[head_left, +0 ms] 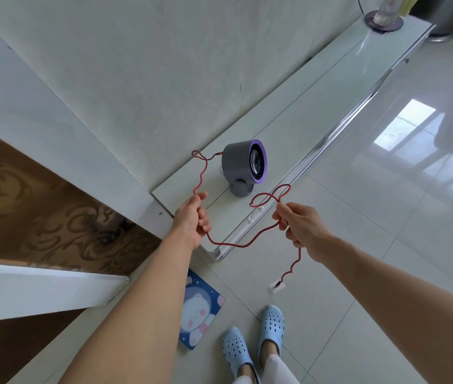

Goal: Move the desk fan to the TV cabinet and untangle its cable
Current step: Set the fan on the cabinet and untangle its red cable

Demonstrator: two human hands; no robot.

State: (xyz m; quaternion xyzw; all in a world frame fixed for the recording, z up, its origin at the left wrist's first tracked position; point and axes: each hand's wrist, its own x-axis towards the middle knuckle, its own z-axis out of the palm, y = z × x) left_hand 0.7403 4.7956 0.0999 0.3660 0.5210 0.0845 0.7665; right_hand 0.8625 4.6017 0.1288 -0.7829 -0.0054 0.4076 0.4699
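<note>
Pale, glossy floor tiles (pixel 386 245) fill the right side and reflect a bright window. A pale, marble-like wall (pixel 164 65) rises behind, with a panel of brown patterned wallpaper (pixel 26 189) at the left. Along the foot of the wall runs a long, low TV cabinet (pixel 316 106) with a smooth, pale, shiny top, stretching diagonally from the lower middle up to the top right. At its far end a clear glass vase (pixel 383 15) stands on a dark round mat. On the floor near the person's light blue clogs (pixel 271 328) lies a blue square mat (pixel 200 309) with a cartoon bear.

The desk fan (pixel 243 166) stands on the cabinet top near its close end. It is a short grey drum with a purple front rim, mounted on a small round grey foot. The drum's axis lies nearly level, and its face points right, towards the cabinet's front edge and the open floor.

A red cable (pixel 228 245) leaves the fan's back, makes a small loop, and wavers down to the left hand (pixel 192 220), whose fingers curl round it. It sags between the hands, then reaches the right hand (pixel 300 225), which pinches it just below a loose loop. Its tail hangs down to a white plug (pixel 276 287) above the floor.
</note>
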